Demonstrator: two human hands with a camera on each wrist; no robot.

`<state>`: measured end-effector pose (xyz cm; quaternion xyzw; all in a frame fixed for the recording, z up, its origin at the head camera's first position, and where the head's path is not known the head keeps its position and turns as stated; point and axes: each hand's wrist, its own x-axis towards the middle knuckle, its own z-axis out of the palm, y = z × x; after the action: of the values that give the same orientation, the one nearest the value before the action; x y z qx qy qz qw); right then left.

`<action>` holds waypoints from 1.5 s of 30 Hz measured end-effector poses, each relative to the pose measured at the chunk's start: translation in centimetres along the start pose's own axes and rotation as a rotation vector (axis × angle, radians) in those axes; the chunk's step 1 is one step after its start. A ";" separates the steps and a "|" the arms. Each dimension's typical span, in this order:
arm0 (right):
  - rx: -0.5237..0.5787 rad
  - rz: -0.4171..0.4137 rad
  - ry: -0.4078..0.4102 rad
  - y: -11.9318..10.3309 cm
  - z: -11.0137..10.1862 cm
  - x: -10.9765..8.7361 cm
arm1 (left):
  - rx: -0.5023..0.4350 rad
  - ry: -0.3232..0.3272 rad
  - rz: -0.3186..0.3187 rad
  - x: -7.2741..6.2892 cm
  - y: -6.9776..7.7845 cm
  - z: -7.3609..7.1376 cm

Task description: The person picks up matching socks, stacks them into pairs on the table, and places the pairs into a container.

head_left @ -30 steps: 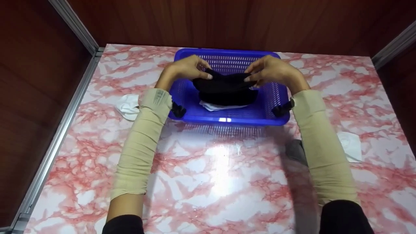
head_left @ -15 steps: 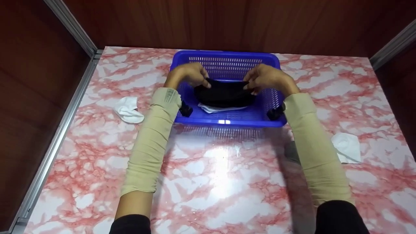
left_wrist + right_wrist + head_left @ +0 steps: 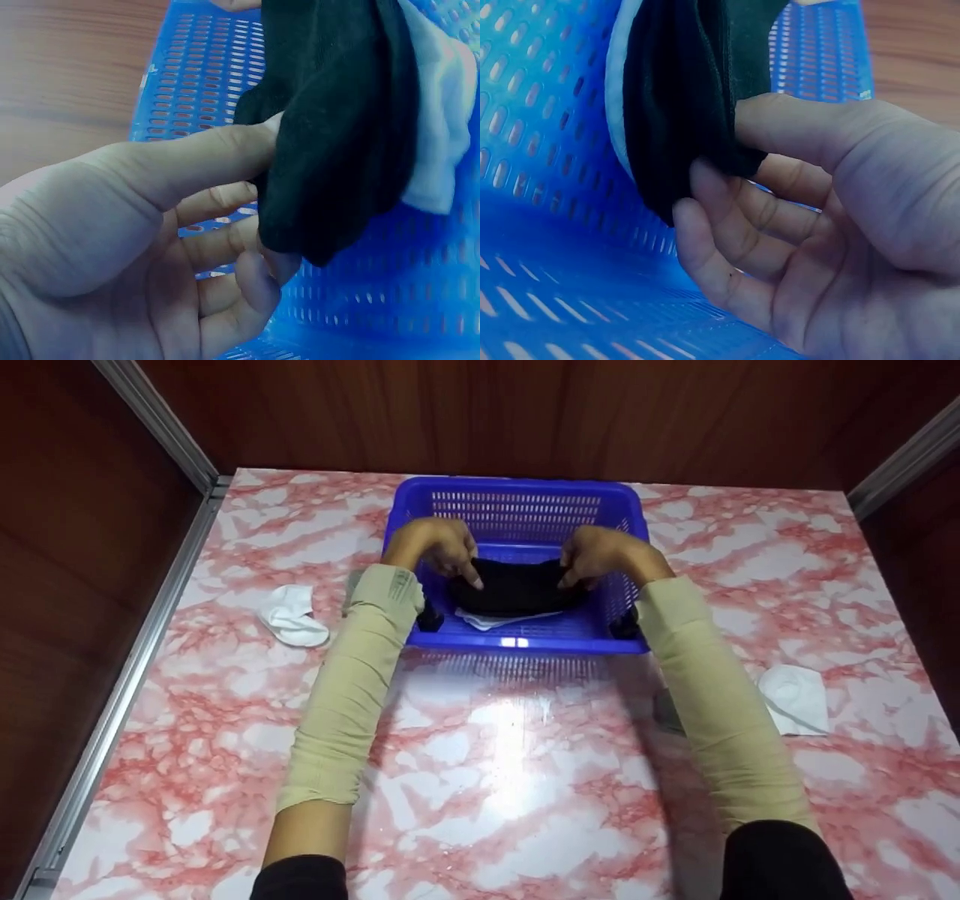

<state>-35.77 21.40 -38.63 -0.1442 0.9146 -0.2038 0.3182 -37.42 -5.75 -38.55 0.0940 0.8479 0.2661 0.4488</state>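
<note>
Black cloth was pinched at both ends, in the head view, by the left hand and right hand inside the blue basket, above white cloth. From the left wrist, soft, probably light folds were shown. From the right wrist, dark layers could hardly be counted; the ends were judged the surest hold.

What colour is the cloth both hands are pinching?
Black; the cloth shows best in the head view.

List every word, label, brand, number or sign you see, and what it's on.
No text can be read.
Dark print on the left beige sleeve, at its wrist end: too small and blurred to read.
Black cloth, blue basket: no lettering made out.
</note>
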 end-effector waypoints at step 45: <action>0.016 -0.185 0.548 1.1 -2.0 -9.4 | -0.053 0.929 0.367 -10.3 -7.3 -1.9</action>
<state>-30.12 26.66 -32.81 -0.1641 0.9478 -0.2704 0.0402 -32.43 -16.66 -34.29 0.1019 0.9206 0.3759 -0.0285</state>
